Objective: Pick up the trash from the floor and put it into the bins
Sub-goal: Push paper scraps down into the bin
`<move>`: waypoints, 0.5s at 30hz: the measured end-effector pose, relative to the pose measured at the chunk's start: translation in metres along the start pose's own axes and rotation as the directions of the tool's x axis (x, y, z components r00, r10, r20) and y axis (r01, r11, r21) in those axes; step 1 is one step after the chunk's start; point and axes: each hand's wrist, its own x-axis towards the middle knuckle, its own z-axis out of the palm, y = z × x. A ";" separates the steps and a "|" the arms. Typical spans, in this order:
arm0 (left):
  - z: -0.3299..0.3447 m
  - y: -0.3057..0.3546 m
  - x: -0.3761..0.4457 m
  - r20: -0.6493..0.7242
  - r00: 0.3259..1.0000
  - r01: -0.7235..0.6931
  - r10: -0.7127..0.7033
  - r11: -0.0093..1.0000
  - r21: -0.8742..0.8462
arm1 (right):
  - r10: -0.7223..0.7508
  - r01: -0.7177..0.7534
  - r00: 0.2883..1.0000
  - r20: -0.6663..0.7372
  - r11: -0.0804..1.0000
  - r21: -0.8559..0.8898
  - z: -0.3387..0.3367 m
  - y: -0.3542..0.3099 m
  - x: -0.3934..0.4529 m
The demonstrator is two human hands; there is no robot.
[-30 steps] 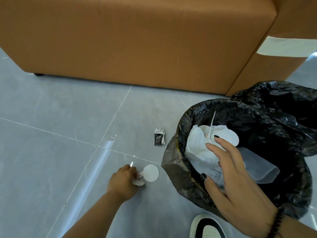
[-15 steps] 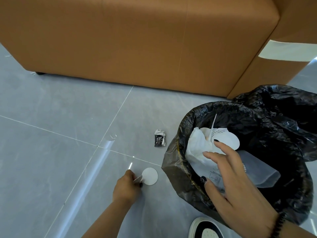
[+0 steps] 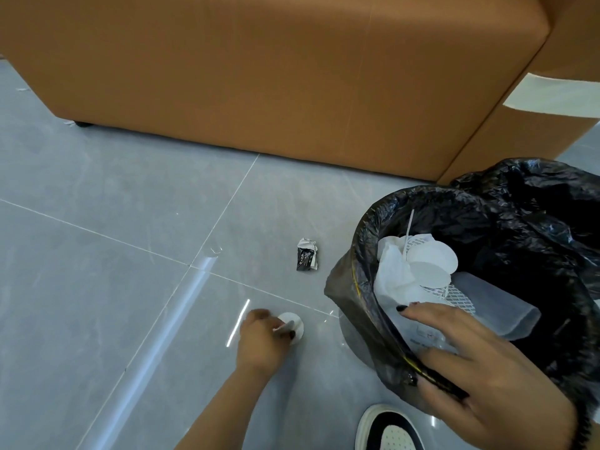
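Observation:
My left hand [image 3: 261, 344] is down at the grey floor and pinches small white bits beside a round white paper disc [image 3: 293, 324], which lies partly under its fingers. A crumpled black-and-white wrapper [image 3: 306, 258] lies on the tile a little farther away, toward the sofa. The bin [image 3: 370, 326], lined with a black bag, stands to the right and holds white tissue, paper discs and a clear plastic piece. My right hand [image 3: 477, 371] rests on the bin's near rim with straight fingers reaching inside.
A big orange sofa [image 3: 276, 76] fills the back. Another black bag [image 3: 545, 190] bulges behind the bin. My black-and-white shoe [image 3: 386, 430] is at the bottom edge. Grey tiles stretch away to the left.
My left hand has closed in over the white disc. My right hand has sunk from above the bin to its near rim.

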 end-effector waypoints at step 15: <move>0.008 0.007 -0.007 -0.033 0.995 0.086 -0.090 0.990 -0.109 | 0.014 -0.013 0.999 0.043 1.000 -0.020 0.002 0.005 0.001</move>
